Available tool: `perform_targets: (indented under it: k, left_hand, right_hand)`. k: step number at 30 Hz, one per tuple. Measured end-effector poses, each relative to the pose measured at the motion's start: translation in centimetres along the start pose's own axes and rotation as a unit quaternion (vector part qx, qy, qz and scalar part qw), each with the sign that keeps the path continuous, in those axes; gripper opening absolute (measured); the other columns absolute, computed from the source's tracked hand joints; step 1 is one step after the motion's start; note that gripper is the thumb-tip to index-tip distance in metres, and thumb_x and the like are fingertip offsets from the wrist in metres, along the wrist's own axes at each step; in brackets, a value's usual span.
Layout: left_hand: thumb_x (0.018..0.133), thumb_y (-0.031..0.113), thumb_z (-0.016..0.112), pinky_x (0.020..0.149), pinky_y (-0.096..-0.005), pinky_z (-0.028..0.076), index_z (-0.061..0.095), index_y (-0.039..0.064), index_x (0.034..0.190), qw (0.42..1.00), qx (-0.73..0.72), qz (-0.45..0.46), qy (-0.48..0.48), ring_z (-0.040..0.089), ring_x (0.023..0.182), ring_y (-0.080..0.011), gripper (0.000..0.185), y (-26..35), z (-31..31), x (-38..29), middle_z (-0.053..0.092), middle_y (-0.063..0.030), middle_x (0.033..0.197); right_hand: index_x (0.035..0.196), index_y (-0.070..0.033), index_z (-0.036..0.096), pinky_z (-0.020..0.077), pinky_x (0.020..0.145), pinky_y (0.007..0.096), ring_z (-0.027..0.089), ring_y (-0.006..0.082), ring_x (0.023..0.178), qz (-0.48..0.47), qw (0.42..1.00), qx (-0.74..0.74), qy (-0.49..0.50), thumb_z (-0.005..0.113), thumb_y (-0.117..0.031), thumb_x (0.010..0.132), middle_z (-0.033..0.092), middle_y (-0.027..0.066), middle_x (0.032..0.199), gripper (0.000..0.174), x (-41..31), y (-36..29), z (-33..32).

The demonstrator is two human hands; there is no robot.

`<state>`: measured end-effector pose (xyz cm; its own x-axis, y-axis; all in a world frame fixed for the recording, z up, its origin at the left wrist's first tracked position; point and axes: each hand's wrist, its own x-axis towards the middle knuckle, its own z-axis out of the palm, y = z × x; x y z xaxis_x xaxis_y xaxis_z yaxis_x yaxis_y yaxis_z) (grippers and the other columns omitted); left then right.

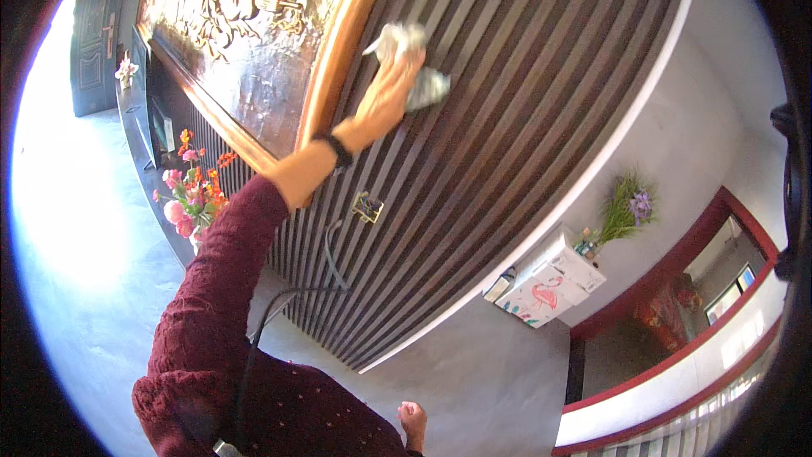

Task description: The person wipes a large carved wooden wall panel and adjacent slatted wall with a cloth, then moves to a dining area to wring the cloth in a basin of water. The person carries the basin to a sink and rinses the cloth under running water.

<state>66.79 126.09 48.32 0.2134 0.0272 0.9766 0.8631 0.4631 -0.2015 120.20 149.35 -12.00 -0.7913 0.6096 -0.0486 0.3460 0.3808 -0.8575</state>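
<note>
My left hand (388, 92), with a black band on the wrist, is stretched up with its fingers on a pale, crumpled cloth (429, 90). The cloth lies against a dark slatted wall panel (501, 120), and motion blurs it a little. Just left of this hand runs the gilded frame (346, 28) of a large relief picture (273, 70). Low down, beside my dark red top, my right hand (413, 417) hangs with curled fingers and nothing visible in it.
An uncovered electrical box (368, 207) with bare wiring sits in the panel; a grey cable (331, 254) hangs near it. Artificial flowers (190, 203) stand on a dark cabinet (136, 124) at left. A flamingo-printed white cabinet (549, 285) and a red-framed opening (666, 304) are at right.
</note>
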Motion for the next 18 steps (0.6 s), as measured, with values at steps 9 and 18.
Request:
perform_targets:
  k: [9,18]
  left_hand:
    - [0.098,0.009,0.044,0.119,-0.0563,0.026,0.043,-0.009,0.142,0.995,-0.049,-0.076,0.041,0.038,0.14,-0.0474,0.047,-9.2,3.5,20.3,0.044,-0.036,0.144]
    - [0.089,0.005,0.055,0.123,-0.0493,0.025,0.035,0.0,0.155,0.989,-0.035,-0.109,-0.092,0.029,0.149,-0.0443,0.069,-3.9,-1.3,-5.9,0.032,-0.0286,0.159]
  right_hand:
    - [0.102,-0.004,0.073,0.0578,0.081,0.0401,0.074,0.032,0.09,0.018,0.999,-0.036,-0.013,0.07,-0.024,0.088,0.076,0.016,0.096,0.024,3.5,-4.4,4.5]
    - [0.102,-0.006,0.073,0.0573,0.081,0.0422,0.073,0.0328,0.089,0.023,0.998,-0.047,-0.027,0.069,-0.021,0.086,0.075,0.0152,0.095,0.022,3.9,-3.9,5.7]
